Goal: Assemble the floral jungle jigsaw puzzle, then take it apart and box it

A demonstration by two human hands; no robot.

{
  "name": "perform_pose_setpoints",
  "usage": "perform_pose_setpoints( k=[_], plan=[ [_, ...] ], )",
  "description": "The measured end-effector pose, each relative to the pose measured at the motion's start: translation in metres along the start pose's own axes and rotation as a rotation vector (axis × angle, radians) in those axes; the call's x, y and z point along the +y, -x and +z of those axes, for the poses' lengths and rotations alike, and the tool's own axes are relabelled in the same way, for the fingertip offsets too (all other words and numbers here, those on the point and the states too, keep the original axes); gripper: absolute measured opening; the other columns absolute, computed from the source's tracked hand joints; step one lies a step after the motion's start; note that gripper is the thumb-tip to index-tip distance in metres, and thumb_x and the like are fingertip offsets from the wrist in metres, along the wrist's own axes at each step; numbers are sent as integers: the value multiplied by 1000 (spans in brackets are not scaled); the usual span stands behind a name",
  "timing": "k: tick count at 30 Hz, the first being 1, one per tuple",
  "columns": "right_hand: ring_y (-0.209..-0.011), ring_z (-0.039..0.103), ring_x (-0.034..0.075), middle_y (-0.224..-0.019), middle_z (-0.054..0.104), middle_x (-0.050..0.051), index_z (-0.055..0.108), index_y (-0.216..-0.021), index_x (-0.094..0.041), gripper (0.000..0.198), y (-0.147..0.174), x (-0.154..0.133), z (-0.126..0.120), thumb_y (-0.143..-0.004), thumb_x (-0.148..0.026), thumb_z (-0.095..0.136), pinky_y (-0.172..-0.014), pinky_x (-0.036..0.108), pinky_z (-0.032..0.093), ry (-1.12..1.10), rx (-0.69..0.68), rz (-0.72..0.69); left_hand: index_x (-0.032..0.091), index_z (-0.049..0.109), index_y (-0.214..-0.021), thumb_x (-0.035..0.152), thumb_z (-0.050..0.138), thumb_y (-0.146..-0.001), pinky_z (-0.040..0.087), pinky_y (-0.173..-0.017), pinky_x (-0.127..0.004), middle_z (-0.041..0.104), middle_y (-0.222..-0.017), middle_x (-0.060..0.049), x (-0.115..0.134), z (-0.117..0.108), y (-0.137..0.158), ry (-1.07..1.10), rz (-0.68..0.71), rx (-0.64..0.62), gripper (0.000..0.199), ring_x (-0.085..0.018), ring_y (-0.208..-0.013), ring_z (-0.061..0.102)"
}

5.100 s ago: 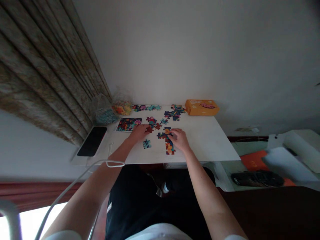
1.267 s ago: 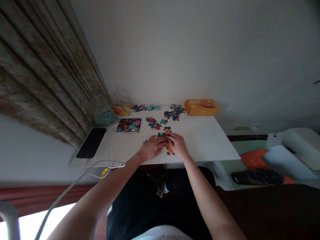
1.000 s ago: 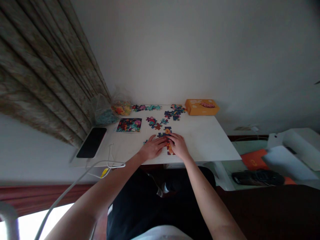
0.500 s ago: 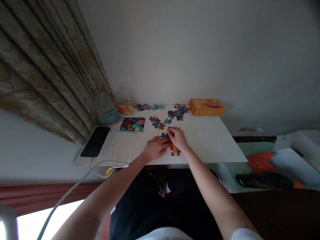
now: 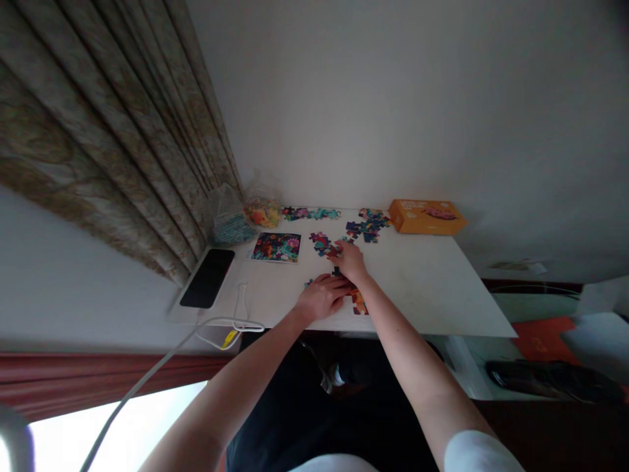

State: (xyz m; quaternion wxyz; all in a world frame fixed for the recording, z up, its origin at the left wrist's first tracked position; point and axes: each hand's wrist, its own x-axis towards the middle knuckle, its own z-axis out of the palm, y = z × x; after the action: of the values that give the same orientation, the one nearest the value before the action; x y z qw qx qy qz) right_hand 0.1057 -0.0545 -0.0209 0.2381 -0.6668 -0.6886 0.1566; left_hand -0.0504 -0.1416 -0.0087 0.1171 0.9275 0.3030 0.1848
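Observation:
My left hand (image 5: pixel 322 298) lies palm down near the table's front edge, fingers stretched over a partly joined patch of jigsaw. Orange puzzle pieces (image 5: pixel 359 303) show to its right, and a dark piece (image 5: pixel 336 271) shows just beyond its fingers. Farther forward, my right hand (image 5: pixel 350 261) has its fingertips closed on a reddish-brown puzzle piece (image 5: pixel 333 251), at the lower end of a red and teal cluster (image 5: pixel 320 242). The right hand partly covers a small teal group (image 5: pixel 348 240) behind it.
Joined strips (image 5: pixel 312 214) and a dark-blue cluster (image 5: pixel 368 226) lie along the back. A picture card (image 5: pixel 276 248), a phone (image 5: pixel 207 278) with a white cable (image 5: pixel 167 357), two plastic bags (image 5: pixel 263 213) of pieces and an orange box (image 5: pixel 426 217) are on the white table (image 5: pixel 432 288).
My right hand has moved forward and slightly left, from beside my left hand to the red cluster's lower end. My left hand stays on the front patch. The view has shifted a little left.

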Motion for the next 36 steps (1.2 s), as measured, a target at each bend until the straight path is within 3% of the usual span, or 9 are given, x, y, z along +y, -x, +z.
perform_pose_setpoints(
  k=[5, 9, 13, 18, 23, 27, 31, 36],
  plan=[
    [-97, 63, 24, -110, 66, 7, 63, -110, -22, 34, 1, 8, 10, -77, -25, 71, -89, 38, 52, -257, 166, -65, 27, 70, -128, 16, 59, -92, 42, -114, -42, 69, -137, -3, 0, -2, 0, 15, 4, -10, 39, -19, -127, 62],
    [-82, 64, 20, -100, 69, 6, 65, -106, -21, 30, 6, 22, 8, -78, -34, 68, -78, 34, 54, -496, 237, -10, 27, 69, -131, 17, 56, -94, 42, -116, -44, 66, -143, -4, 0, -2, 1, 27, -4, -16, 40, -21, -132, 60],
    [-79, 67, 20, -99, 73, 6, 68, -106, -21, 41, 18, 42, -9, -75, -47, 73, -73, 34, 57, -701, 226, 90, 26, 69, -128, 19, 54, -96, 46, -112, -43, 68, -138, -6, -2, 1, 2, 43, -20, 19, 36, -21, -129, 62],
    [-92, 72, 25, -99, 77, 8, 73, -104, -21, 44, 52, 57, -30, -74, -52, 77, -83, 38, 58, -796, 183, 92, 22, 69, -122, 24, 58, -96, 50, -105, -42, 72, -125, -9, -4, 6, 2, 32, -106, 117, 28, -24, -117, 66],
    [-88, 73, 25, -98, 78, 7, 75, -101, -22, 43, 82, 60, -35, -74, -55, 79, -84, 40, 58, -891, 166, 111, 20, 65, -122, 25, 61, -96, 51, -104, -42, 71, -124, -10, -6, 5, 3, 17, -113, 140, 27, -25, -117, 66],
    [-81, 72, 24, -85, 77, 5, 73, -89, -22, 42, 86, 59, -38, -71, -58, 81, -79, 38, 57, -941, 199, 154, 21, 62, -125, 27, 63, -96, 50, -106, -44, 71, -125, -9, -5, 4, 4, 24, -124, 160, 30, -26, -118, 65],
    [-74, 70, 22, -74, 74, 3, 68, -77, -22, 43, 84, 57, -41, -65, -61, 84, -75, 36, 56, -981, 179, 185, 21, 60, -127, 29, 65, -95, 52, -105, -45, 71, -124, -11, 5, 12, -5, 154, -312, 297, 33, -26, -118, 66],
    [-71, 67, 20, -72, 73, 1, 63, -70, -23, 44, 84, 61, -41, -64, -62, 84, -71, 33, 54, -989, 144, 178, 21, 53, -132, 28, 65, -95, 62, -87, -37, 76, -112, -9, 22, 27, -36, 640, -565, 370, 39, -20, -96, 74]
  ],
)
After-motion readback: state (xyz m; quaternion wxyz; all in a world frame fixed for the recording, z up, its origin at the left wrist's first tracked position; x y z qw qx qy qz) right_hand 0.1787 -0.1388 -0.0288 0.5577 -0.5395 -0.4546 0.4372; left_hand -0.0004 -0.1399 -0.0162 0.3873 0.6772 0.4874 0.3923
